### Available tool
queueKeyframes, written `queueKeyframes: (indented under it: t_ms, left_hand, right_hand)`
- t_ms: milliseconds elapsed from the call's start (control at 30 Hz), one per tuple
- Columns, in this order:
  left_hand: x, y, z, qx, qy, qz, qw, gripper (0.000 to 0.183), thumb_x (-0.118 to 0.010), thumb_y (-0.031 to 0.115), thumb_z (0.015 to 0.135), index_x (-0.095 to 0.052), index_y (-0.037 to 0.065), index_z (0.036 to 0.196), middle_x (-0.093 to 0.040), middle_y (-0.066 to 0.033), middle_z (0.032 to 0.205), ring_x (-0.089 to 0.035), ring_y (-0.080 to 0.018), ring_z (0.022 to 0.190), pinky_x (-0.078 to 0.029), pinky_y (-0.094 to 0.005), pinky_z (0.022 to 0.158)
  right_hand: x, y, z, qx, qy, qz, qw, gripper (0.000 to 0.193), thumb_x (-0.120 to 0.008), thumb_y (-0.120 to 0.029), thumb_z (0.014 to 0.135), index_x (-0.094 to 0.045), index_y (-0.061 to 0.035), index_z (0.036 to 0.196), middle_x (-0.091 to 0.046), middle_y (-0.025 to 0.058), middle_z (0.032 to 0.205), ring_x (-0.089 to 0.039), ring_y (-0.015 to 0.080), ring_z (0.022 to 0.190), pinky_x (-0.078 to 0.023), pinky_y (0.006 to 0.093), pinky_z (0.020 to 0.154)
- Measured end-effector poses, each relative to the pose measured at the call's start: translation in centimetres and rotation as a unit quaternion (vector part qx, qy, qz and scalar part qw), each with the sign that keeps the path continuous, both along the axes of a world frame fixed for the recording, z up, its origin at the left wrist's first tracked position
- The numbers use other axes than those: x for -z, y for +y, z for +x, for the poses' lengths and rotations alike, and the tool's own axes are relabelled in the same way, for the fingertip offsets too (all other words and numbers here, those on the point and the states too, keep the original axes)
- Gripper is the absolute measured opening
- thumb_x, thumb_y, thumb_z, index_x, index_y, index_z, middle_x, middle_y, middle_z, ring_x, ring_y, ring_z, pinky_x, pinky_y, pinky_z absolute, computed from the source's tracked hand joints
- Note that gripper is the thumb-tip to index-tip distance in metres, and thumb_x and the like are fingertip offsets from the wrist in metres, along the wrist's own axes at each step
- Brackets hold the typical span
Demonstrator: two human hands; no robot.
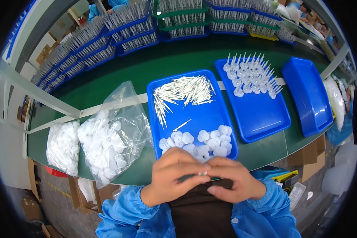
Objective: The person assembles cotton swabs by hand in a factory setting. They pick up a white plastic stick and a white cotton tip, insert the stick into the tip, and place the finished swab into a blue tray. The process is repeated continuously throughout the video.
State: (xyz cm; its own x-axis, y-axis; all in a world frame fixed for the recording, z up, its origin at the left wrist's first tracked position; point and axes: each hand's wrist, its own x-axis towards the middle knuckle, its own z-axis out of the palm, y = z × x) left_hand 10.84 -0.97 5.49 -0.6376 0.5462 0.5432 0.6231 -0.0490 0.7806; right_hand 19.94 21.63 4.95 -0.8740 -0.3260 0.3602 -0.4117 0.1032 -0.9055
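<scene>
Where sticks (200, 90) lie, tray (208, 116) holds — (seemingly) — discs (219, 151).

Bright, diffuse light; pale glints on the clear plastic bag (135, 123); fisheye distortion curves the green worktop (182, 53), black corners.

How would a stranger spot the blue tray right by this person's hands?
Find the green bench, then the blue tray just beyond the left hand and right hand. The tray to its right carries pieces with upright sticks; this one has loose white sticks heaped at its far end and rounded white pieces at its near end.
</scene>
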Motion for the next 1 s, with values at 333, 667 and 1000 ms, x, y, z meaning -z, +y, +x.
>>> queueKeyframes:
  t_ms: [333, 667, 1000]
  left_hand:
    - [2.8, -3.7, -1.6, -0.073, 0.048, 0.042, 0.995, 0.018, -0.088, 0.012, 0.085, -0.086, 0.012, 0.102, -0.078, -0.0006, 0.097, -0.071, -0.0215, 0.080, -0.052, -0.0371, 0.075]
    - [3.9, -5.6, -7.5, -0.159, 0.005, -0.193, 0.968, 0.023, -0.077, 0.007, 0.092, -0.084, 0.007, 0.114, -0.077, -0.0075, 0.110, -0.070, -0.0285, 0.093, -0.052, -0.0381, 0.080]
    - [2.3, -1.6, -11.1, -0.038, 0.083, -0.436, 0.895, 0.031, -0.081, 0.015, 0.088, -0.081, 0.013, 0.119, -0.072, -0.0008, 0.100, -0.069, -0.0232, 0.085, -0.057, -0.0382, 0.074]
  right_hand:
    - [-0.9, -3.6, -3.2, -0.091, -0.149, -0.075, 0.982, 0.066, -0.084, -0.007, 0.090, -0.062, 0.0053, 0.151, -0.068, 0.0217, 0.128, -0.072, 0.0300, 0.110, -0.059, 0.0381, 0.093]
    - [2.4, -1.3, -17.4, 0.098, 0.221, 0.445, 0.863, 0.016, -0.077, -0.014, 0.082, -0.079, -0.0117, 0.098, -0.074, 0.0011, 0.105, -0.071, 0.0226, 0.101, -0.055, 0.0397, 0.083]
    - [3.5, 0.8, -17.6, 0.133, 0.146, 0.486, 0.851, 0.019, -0.079, -0.009, 0.077, -0.072, -0.0105, 0.095, -0.072, 0.0060, 0.103, -0.070, 0.0263, 0.102, -0.051, 0.0446, 0.102]
